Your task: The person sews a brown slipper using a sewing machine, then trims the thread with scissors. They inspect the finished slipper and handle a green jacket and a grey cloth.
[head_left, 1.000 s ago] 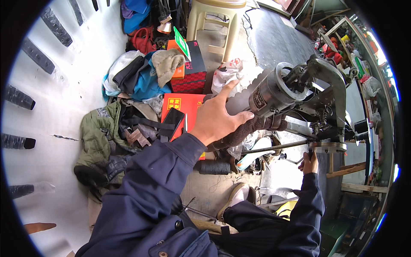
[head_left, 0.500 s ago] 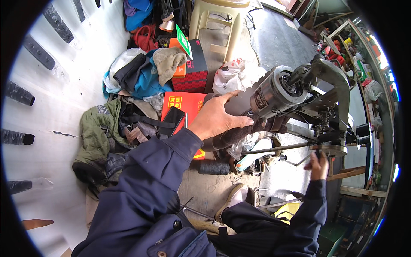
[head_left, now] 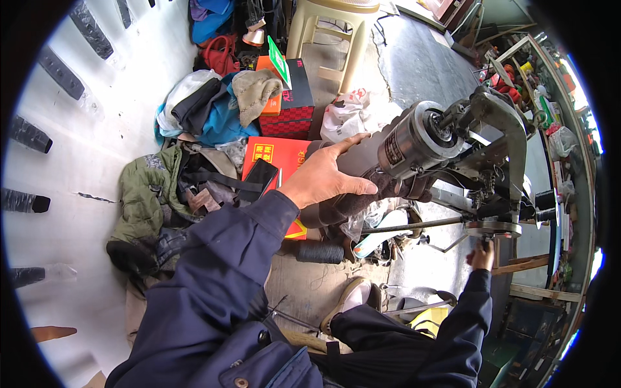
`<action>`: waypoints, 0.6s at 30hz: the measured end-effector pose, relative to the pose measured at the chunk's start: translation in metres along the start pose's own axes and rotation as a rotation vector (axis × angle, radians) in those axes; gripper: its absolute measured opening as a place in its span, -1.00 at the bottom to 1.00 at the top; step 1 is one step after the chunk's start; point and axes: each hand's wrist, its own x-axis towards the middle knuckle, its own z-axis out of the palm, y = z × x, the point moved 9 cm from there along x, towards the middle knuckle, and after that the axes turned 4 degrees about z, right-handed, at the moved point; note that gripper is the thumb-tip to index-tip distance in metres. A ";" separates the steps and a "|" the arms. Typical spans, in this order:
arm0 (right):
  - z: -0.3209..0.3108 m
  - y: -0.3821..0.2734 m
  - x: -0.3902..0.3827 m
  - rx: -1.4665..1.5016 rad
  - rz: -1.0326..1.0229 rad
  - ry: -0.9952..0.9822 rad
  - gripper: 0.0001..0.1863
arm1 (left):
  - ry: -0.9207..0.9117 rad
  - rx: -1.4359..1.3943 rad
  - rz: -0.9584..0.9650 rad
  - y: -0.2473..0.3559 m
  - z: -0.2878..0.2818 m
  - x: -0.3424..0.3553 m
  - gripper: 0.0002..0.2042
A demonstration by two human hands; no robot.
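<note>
My left hand (head_left: 323, 176) lies over a dark brown boot (head_left: 356, 205), its thumb and fingers around the upper. Fuzzy lining shows on the boot, which sits against the metal head of a hand-cranked sewing machine (head_left: 414, 145). Where the needle meets the boot is hidden. At the machine's right side, my right hand (head_left: 480, 256) is closed on the crank handle (head_left: 486, 243) below a round metal wheel (head_left: 493, 229). A long metal rod (head_left: 414, 226) runs beneath the boot toward that wheel.
A dark thread spool (head_left: 320, 253) lies on the floor below the boot. Left of it are a red box (head_left: 275, 152), a phone (head_left: 261, 174) and piled clothes (head_left: 152, 194). A beige stool (head_left: 349, 45) stands behind; cluttered shelves (head_left: 556, 129) line the right.
My right hand and the crank handle have shifted slightly along the wheel's underside. My left hand stays on the boot, and the whole view has moved a little.
</note>
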 end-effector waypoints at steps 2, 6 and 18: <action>0.054 -0.006 -0.034 0.021 0.091 -0.229 -0.88 | -0.006 0.048 0.026 0.002 -0.001 0.003 0.07; 0.068 -0.097 -0.094 -0.013 -0.280 -0.374 -0.79 | -0.014 0.020 0.011 0.002 0.000 0.005 0.04; -0.011 -0.010 0.003 -0.113 -0.075 0.084 -0.90 | -0.032 0.117 0.046 0.009 -0.001 0.010 0.03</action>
